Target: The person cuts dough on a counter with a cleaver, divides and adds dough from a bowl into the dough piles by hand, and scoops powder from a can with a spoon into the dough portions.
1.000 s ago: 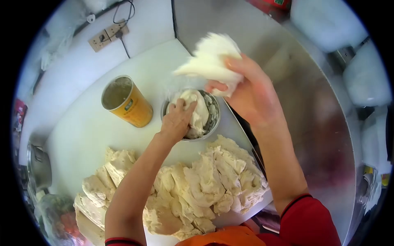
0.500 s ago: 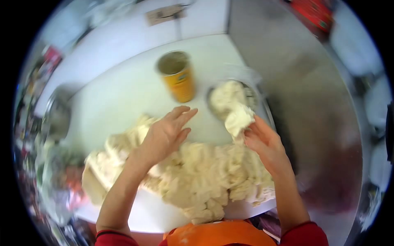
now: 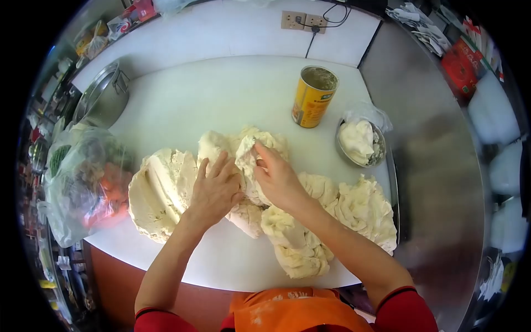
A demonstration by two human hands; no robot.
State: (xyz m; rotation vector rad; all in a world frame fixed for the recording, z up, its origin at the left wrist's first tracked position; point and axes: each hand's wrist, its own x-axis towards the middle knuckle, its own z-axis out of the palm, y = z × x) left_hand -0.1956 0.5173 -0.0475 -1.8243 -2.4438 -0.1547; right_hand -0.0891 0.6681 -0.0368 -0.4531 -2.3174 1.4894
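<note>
Fingers (image 3: 267,155) touch dough (image 3: 251,191) (worktop (image 3: 221,88) stretches behind), the front edge (image 3: 221,283) near.

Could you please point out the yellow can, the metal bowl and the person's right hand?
Yellow can (image 3: 311,104): head view, middle of its side.
Metal bowl (image 3: 380,150): head view, its inner wall on the right.
Right hand (image 3: 281,181): head view, back of the hand.

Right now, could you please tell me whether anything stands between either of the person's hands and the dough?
Nothing visible does: the left hand and right hand are both at the dough. The yellow can and metal bowl stand farther back, to the right.
</note>
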